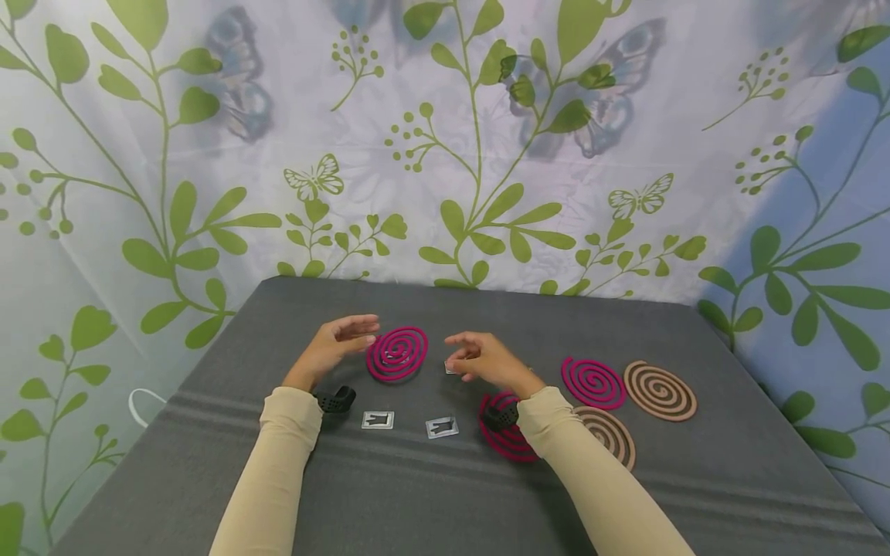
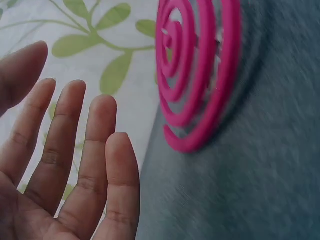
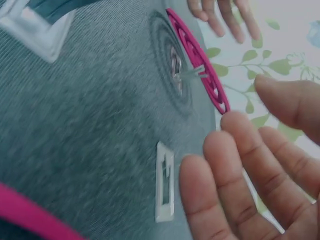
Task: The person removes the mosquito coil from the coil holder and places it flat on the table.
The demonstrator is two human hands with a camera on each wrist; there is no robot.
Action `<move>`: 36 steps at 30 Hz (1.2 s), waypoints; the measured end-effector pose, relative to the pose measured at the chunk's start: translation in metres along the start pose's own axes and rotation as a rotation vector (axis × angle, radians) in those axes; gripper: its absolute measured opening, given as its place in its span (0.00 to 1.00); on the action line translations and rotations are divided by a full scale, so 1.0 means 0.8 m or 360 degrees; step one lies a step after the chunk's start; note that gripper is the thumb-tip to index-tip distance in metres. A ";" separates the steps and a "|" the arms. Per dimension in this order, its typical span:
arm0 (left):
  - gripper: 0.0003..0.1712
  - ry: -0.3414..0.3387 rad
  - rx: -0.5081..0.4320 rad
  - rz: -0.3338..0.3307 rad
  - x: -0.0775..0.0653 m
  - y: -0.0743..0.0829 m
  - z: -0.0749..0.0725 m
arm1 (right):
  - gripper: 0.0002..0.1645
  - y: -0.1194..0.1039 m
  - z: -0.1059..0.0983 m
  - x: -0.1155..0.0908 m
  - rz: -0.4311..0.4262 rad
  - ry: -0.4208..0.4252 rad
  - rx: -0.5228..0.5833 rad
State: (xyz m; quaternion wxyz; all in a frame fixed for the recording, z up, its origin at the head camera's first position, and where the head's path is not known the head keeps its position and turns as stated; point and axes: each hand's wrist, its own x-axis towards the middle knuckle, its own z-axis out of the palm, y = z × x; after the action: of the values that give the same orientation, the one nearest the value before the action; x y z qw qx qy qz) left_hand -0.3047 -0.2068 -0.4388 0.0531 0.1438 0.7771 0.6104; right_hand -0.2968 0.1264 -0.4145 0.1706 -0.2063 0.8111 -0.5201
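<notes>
A pink mosquito coil (image 1: 397, 353) stands raised above the table on a small metal stand (image 3: 176, 72), whose thin prong reaches the coil in the right wrist view. Just left of that coil is my left hand (image 1: 332, 349), its fingers loosely extended and holding nothing. My right hand (image 1: 492, 360) hovers to the right of the coil with relaxed, slightly bent fingers and nothing between them. Below its fingertips a second metal stand (image 3: 165, 185) lies on the cloth, apart from the hand in the right wrist view.
Two more metal stands (image 1: 378, 420) lie nearer the front. To the right are a pink coil (image 1: 593, 384), a tan coil (image 1: 659, 390), another tan coil (image 1: 619, 440) and a pink coil (image 1: 511, 444) partly under the right forearm. A patterned curtain (image 1: 445, 154) hangs behind the grey table (image 1: 389, 502).
</notes>
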 end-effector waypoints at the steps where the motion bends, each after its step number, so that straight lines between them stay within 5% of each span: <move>1: 0.33 0.0005 -0.0004 -0.0012 0.000 -0.002 -0.001 | 0.31 -0.002 0.001 0.002 0.0015 0.0003 -0.0007; 23: 0.42 -0.0076 -0.0023 -0.0050 -0.002 -0.038 -0.017 | 0.40 -0.024 0.029 0.048 0.0156 0.0034 -0.0236; 36: 0.49 -0.0121 -0.0004 -0.0042 -0.004 -0.041 -0.018 | 0.36 -0.024 0.051 0.063 0.0246 0.0123 -0.0072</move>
State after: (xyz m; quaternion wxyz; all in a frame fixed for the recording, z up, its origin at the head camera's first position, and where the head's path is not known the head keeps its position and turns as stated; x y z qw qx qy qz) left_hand -0.3108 -0.2281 -0.4669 0.0908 0.1564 0.7757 0.6047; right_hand -0.3170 0.0622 -0.4167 0.1741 -0.1266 0.8421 -0.4945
